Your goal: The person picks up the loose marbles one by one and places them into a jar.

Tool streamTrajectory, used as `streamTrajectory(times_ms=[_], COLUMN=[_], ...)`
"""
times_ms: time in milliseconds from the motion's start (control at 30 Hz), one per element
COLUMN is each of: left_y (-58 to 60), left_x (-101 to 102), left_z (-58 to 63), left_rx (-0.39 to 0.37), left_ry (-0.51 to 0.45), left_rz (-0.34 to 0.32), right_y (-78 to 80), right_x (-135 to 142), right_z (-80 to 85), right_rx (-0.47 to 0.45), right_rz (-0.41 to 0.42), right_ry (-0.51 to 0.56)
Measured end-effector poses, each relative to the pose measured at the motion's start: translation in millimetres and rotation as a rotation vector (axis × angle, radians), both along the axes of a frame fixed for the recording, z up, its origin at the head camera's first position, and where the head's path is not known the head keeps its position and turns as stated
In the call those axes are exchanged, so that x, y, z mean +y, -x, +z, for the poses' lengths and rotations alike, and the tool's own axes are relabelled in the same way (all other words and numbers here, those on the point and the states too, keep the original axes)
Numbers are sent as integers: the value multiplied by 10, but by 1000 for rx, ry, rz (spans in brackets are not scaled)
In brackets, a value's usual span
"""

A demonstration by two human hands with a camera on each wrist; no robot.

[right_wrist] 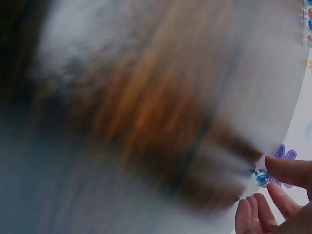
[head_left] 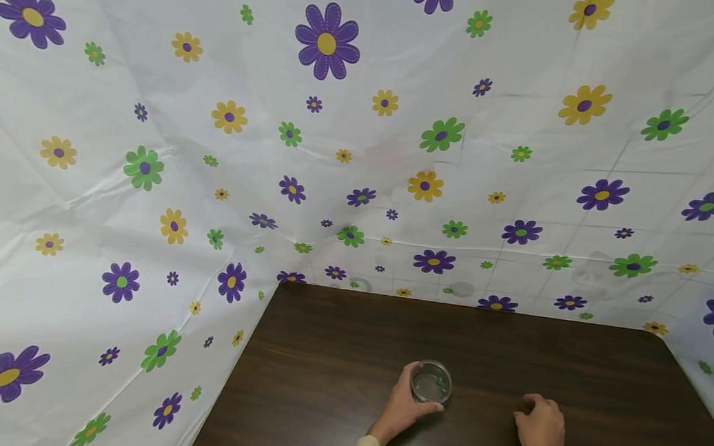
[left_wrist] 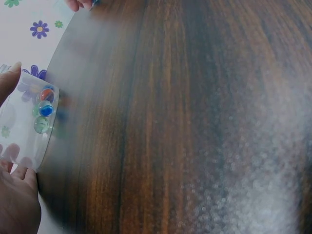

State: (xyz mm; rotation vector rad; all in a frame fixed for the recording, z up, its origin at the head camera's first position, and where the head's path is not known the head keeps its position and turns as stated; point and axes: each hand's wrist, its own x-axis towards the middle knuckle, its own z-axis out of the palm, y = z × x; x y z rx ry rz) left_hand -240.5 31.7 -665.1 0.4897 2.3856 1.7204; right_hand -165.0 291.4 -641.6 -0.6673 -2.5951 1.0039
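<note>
My left hand [head_left: 405, 407] grips a clear round jar [head_left: 425, 385] from its left side, thumb toward me and fingers behind. In the left wrist view, several glass marbles lie against the jar's bottom: an orange-red one [left_wrist: 47, 94], a blue one [left_wrist: 46, 108] and a pale green one [left_wrist: 42, 125]. To the right of the jar, my right hand [head_left: 543, 429] is low over the table. Its thumb and index fingertip pinch a clear blue-swirled marble [right_wrist: 260, 177], best seen in the right wrist view; the other fingers curl below.
Both hands are over a dark wood-grain table [head_left: 349, 333] with rounded corners. A white sheet printed with purple, yellow and green flowers [head_left: 327, 44] hangs behind the table and along its left side. Light glares off the tabletop in the wrist views.
</note>
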Motion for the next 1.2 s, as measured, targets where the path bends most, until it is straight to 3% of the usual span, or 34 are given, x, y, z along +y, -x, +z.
streamTrajectory(times_ms=[433,767,1000,1200], left_y=[-10,-21,8,1], left_x=[-15,-15,-16,-6], left_z=[37,19,24,-6], left_rx=[2,13,-8,-35], left_ry=[-14,3,-1,7], left_rz=[9,-2,7,14], right_y=[-82,-57,57,139], right_x=[96,-26,-230,-345], right_z=[-64,-74,-61,-9], right_rx=[41,201,428,512], right_rz=[33,-8,27,45], right_ry=[-53,-57,-106,-94])
